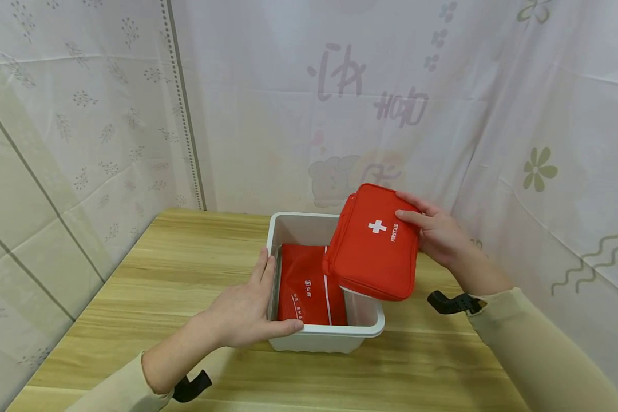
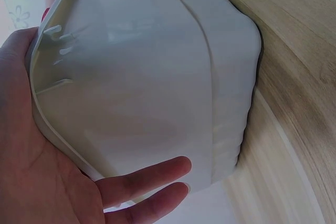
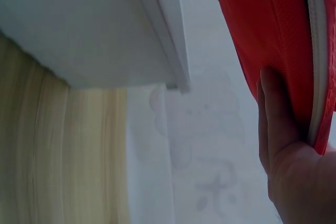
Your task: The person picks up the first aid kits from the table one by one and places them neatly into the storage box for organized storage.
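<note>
My right hand [image 1: 443, 237] grips a red zippered first-aid bag [image 1: 373, 252], its thumb on the face with the white cross and its fingers beneath. Tilted, the bag hangs over the right part of a white plastic bin [image 1: 329, 331]. In the right wrist view the fingers [image 3: 275, 108] lie along the bag's underside. My left hand [image 1: 242, 312] rests on the bin's near-left corner, thumb along the front rim and fingers straight at the left side. Two of those fingers [image 2: 152, 177] extend by the outer wall. Inside the bin lies a flat red pouch [image 1: 304, 274] with white print.
The bin stands on a wood-grain table [image 1: 185, 257]. Behind and beside the table hang pale printed curtains [image 1: 268, 114]. A black strap [image 1: 453, 302] sits at the right wrist, and another black strap [image 1: 191, 386] at the left.
</note>
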